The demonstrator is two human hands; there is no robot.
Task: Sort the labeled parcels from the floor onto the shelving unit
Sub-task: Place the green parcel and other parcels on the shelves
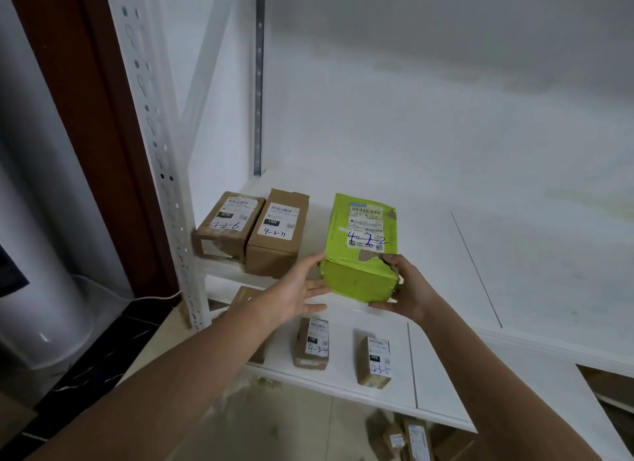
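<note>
placing step, i'd say: the green parcel, hand-marked what looks like 4-2-2, lies flat at the front of the upper shelf with its label up. can't tell if its near end is fully down on the board yet. the right hand grips the torn near right corner, thumb on top and fingers curled under. the left hand is spread, fingers straight, just bracing the near left corner. next move, my guess, is to slide it back and square it up with the row, then let go and head back down to the floor parcels lying under the unit. 2 brown boxes sit to its left, 4-2-6 box and 4-2-11 box, touching each other, with a gap between them and the green one, so there's room and nothing really blocks the push. the left hand is between the green parcel and that 4-2-11 box though, so mind not to bump it. the lower shelf holds more boxes, 1 marked 4-3-5. the torn wrapper could snag or rip more if dragged by that corner.
</note>
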